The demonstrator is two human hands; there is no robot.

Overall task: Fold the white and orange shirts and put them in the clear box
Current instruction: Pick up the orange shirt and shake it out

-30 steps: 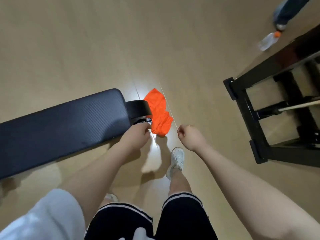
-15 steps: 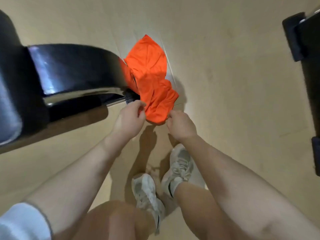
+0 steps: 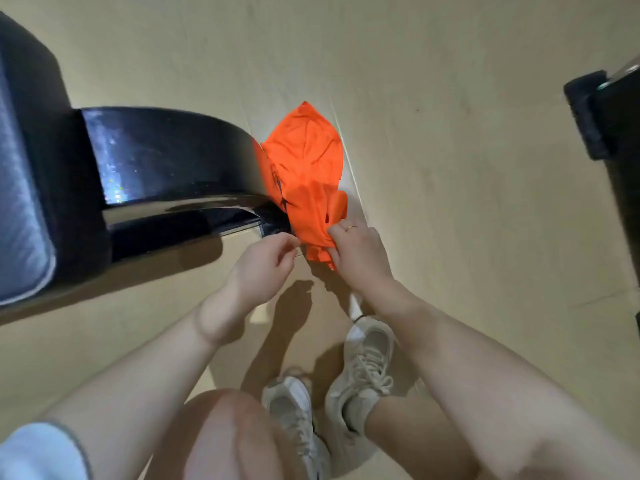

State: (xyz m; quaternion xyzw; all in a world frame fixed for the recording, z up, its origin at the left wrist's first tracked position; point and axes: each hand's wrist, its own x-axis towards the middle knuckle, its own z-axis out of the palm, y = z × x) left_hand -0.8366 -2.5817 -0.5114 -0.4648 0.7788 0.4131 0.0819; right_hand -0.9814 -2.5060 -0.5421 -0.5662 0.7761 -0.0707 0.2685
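The orange shirt (image 3: 306, 174) lies crumpled on the tan floor, partly tucked against the black bench's foot. My right hand (image 3: 356, 251) is closed on the shirt's near edge, a ring on one finger. My left hand (image 3: 266, 261) is just left of that edge with its fingers curled and pinched; whether it holds cloth is unclear. No white shirt or clear box is in view.
A black padded bench (image 3: 31, 174) with a glossy black leg (image 3: 166, 161) fills the left. A black frame (image 3: 613, 133) stands at the right edge. My two pale sneakers (image 3: 363, 372) are below the hands. Tan floor (image 3: 450, 98) spreads beyond.
I have crouched lower toward the shirt. My right hand moved onto the shirt's near edge and closed on it; my left hand shifted right beside it.
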